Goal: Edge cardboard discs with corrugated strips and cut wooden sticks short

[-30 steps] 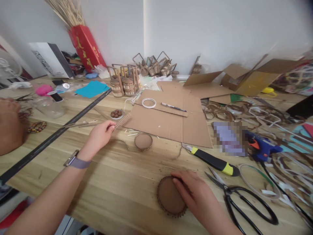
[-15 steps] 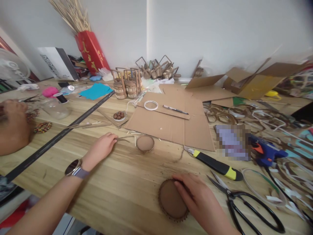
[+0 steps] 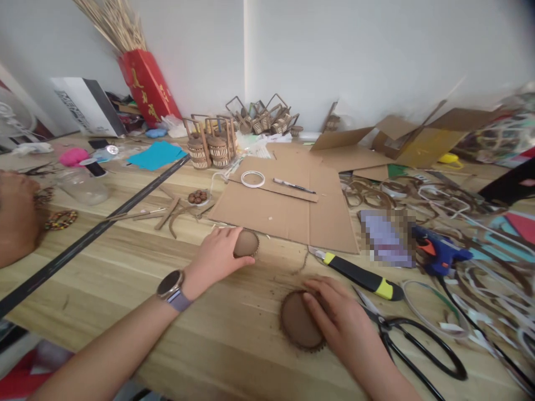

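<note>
My left hand [image 3: 219, 253], with a watch on its wrist, curves around the left side of a small round cardboard disc [image 3: 246, 244] with a dark, braided-looking rim. Its thumb lies along the near edge and the fingers along the far edge. My right hand [image 3: 336, 309] grips the right side of a larger round cardboard disc [image 3: 301, 322], fingers over its notched dark rim. Both discs are at table level. Black-handled scissors [image 3: 387, 326] lie just right of my right hand, and a black and yellow utility knife [image 3: 361, 277] lies beyond it.
Behind the discs lies a cardboard sheet [image 3: 288, 214] with a pen [image 3: 293, 185] and a white ring [image 3: 253, 179]. Small baskets [image 3: 215, 147] stand farther back. A blue glue gun [image 3: 445, 253] and tangled strips are at right. Another person's hand [image 3: 16, 217] is at far left.
My left hand has let go of a thin brown strip, now lying near the bowl of brown beads, and moved right to the small disc. The larger disc has shifted slightly with my right hand.
</note>
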Demonstrator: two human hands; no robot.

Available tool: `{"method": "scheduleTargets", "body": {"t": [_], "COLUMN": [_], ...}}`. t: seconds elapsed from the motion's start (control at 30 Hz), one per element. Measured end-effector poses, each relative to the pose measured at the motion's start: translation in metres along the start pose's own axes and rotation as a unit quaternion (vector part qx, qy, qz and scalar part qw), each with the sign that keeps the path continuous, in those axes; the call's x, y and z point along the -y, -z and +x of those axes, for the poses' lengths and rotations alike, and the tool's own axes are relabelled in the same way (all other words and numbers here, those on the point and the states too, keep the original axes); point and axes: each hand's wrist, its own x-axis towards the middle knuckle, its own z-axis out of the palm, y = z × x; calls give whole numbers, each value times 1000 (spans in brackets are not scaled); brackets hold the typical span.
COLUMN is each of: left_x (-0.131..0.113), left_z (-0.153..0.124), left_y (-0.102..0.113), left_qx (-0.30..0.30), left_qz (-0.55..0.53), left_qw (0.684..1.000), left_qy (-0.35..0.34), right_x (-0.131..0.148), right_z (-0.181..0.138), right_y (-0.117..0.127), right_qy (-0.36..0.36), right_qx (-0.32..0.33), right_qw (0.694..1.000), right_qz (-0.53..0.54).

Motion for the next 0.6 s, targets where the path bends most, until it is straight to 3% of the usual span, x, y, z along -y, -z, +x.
{"method": "scheduleTargets", "body": {"t": [0.2, 0.33, 0.43, 0.53, 0.6], "left_x": [-8, -7, -13, -24, -32], "left_z": [12, 5, -13, -38, -53], "left_y": [1, 7, 14, 16, 12], "left_qx": [9, -2, -21, -31, 12], "left_qz": [-1, -14, -40, -115, -150], "left_qw": [1000, 1000, 999, 989, 980], "left_qy": [1, 1, -21, -87, -132], "right_x": [12, 22, 17, 7, 3], "right_z": [-2, 0, 1, 0, 0], "right_y": [3, 6, 9, 10, 9], "right_qy": [-29, -38, -32, -37, -35], "right_qx": [159, 237, 238, 185, 152], "right_qw": [985, 966, 967, 979, 986], "right_qz": [-62, -97, -90, -74, -56]}}
